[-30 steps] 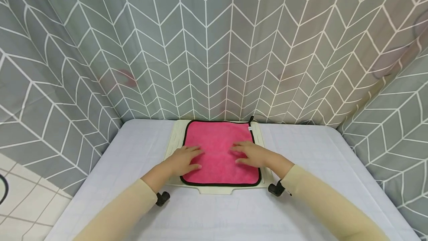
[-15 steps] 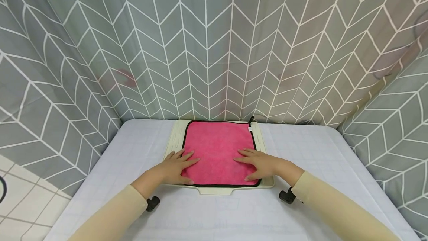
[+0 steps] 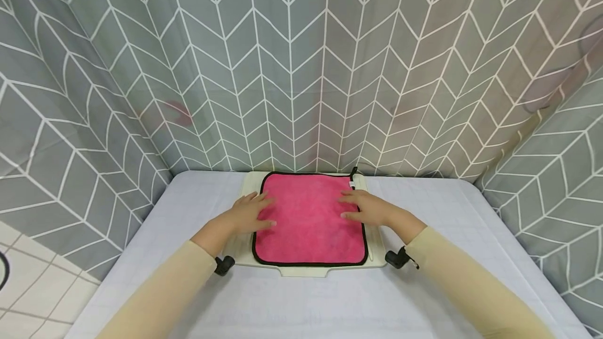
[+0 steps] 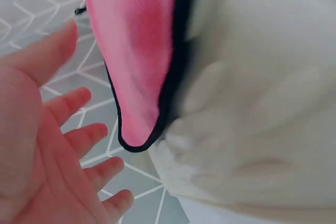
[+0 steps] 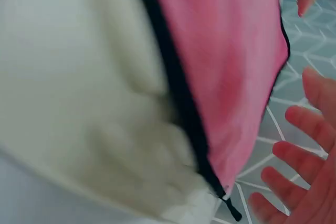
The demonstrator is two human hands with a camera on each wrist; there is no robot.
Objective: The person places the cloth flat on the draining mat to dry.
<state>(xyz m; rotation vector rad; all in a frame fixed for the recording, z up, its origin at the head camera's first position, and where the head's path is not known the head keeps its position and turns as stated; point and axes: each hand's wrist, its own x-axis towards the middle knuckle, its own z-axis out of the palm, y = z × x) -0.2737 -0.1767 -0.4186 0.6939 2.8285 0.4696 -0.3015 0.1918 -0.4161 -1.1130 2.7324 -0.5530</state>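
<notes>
A pink cloth (image 3: 308,224) with a black border lies flat on a cream tray (image 3: 301,272). A small black loop sticks out at the cloth's far right corner, near a white tag. Over the cloth's left edge is my left hand (image 3: 245,213), fingers spread and holding nothing. My right hand (image 3: 369,208) is over the right edge, its fingers likewise extended. Both wrist views show a gap between the palm and the cloth, so the left fingers (image 4: 86,139) and right fingers (image 5: 299,161) appear raised off it.
A white-covered table (image 3: 301,310) carries the tray near its far edge. Grey curtains (image 3: 292,67) with white chevron lines hang behind and on both sides. White floor tiles (image 3: 33,276) show at the left. A black wrist camera (image 3: 398,258) sits under each wrist.
Half a second ago both hands lay lower on the cloth, near its front corners. They have since moved away toward the far side and lifted. The cloth stays in place.
</notes>
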